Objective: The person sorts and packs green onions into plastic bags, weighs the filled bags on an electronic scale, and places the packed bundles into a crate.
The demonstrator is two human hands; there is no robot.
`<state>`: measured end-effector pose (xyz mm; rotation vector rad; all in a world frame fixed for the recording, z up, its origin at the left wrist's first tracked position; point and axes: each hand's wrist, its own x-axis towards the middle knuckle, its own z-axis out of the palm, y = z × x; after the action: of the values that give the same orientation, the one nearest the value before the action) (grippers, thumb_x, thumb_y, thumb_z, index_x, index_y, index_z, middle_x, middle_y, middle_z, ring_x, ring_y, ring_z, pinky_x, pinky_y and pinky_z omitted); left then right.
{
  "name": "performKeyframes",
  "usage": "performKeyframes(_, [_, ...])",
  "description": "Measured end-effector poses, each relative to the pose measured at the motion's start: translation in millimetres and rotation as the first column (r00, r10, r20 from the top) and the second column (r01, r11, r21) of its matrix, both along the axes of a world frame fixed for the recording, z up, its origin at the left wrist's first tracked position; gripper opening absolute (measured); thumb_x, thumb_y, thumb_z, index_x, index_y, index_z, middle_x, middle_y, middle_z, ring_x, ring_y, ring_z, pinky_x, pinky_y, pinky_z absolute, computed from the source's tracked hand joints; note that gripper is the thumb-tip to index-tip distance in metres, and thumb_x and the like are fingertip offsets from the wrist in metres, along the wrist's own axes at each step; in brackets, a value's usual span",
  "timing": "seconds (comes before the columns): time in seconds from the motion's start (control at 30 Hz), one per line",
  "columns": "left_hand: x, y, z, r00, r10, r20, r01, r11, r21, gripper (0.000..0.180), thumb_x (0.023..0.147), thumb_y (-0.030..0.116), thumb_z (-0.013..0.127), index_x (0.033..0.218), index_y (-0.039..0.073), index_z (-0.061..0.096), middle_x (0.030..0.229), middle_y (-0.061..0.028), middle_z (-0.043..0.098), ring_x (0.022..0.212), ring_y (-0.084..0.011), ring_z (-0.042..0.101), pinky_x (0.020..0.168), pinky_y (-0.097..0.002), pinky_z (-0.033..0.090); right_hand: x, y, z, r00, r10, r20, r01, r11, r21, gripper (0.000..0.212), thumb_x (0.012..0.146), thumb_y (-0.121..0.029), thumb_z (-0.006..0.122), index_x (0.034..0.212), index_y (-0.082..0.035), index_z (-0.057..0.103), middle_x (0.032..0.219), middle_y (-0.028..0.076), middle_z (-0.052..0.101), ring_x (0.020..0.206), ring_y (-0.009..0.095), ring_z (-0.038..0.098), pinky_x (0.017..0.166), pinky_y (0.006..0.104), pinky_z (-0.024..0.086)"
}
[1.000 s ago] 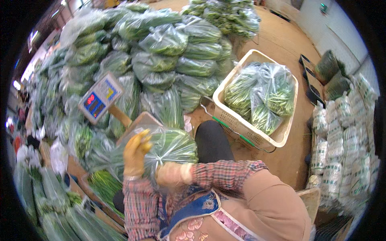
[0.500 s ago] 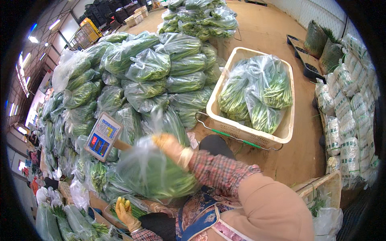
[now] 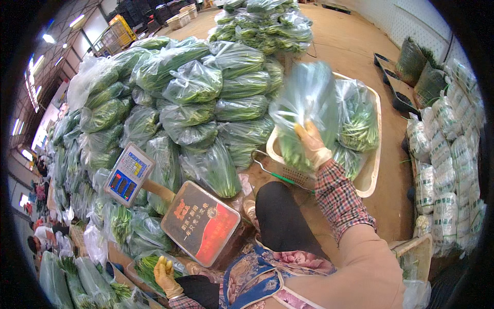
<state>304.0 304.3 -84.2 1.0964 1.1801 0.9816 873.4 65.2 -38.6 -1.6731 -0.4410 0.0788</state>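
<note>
My right hand (image 3: 313,144), in a yellowish glove, is closed on the gathered plastic of a clear bag of green vegetables (image 3: 307,92). That bag hangs, blurred, over the left side of a cream plastic basket (image 3: 370,177). More bagged greens (image 3: 358,116) lie inside the basket, partly hidden by the held bag. Low on the left, my gloved left hand (image 3: 166,278) has loosely bent fingers and nothing visible in them. It is beside loose green stalks (image 3: 148,269). Between my hands stands a scale with a bare weighing platform (image 3: 200,222) and a tilted display (image 3: 129,174).
A tall stack of bagged greens (image 3: 193,82) rises ahead on the left, with another pile (image 3: 262,26) behind it. Wrapped white packs (image 3: 443,170) are piled at the right. A green-handled metal hook (image 3: 280,177) touches the basket's near side. My dark-clad knee (image 3: 283,213) is beside the scale.
My right hand has carried the bag of greens from above the scale to the right, over the basket. The scale platform has come into view. My left hand stays low on the left.
</note>
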Motion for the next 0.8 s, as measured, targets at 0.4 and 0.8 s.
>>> performKeyframes(0.4, [-63.3, -13.5, 31.5, 0.915, 0.331, -0.231, -0.310, 0.943, 0.124, 0.025, 0.093, 0.017, 0.057, 0.113, 0.004, 0.061, 0.102, -0.0034, 0.064, 0.080, -0.0089, 0.060, 0.066, -0.0184, 0.046, 83.6, -29.5, -23.2, 0.694, 0.111, 0.711, 0.498, 0.640, -0.586, 0.071, 0.081, -0.042, 0.063, 0.139, -0.009, 0.039, 0.138, 0.022, 0.041, 0.130, 0.036, 0.035, 0.109, 0.0437, 0.027])
performKeyframes(0.8, [-243.1, -222.3, -136.0, 0.331, 0.027, -0.943, -0.699, 0.678, -0.226, 0.051, 0.080, 0.035, 0.055, 0.115, -0.001, 0.060, 0.114, -0.0234, 0.061, 0.113, -0.0360, 0.054, 0.098, -0.0411, 0.041, 233.8, -63.9, -173.2, 0.927, 0.376, -0.005, -0.162, 0.387, -0.908, 0.062, 0.087, -0.040, 0.053, 0.132, 0.001, 0.045, 0.132, 0.025, 0.048, 0.119, 0.035, 0.047, 0.102, 0.0393, 0.036])
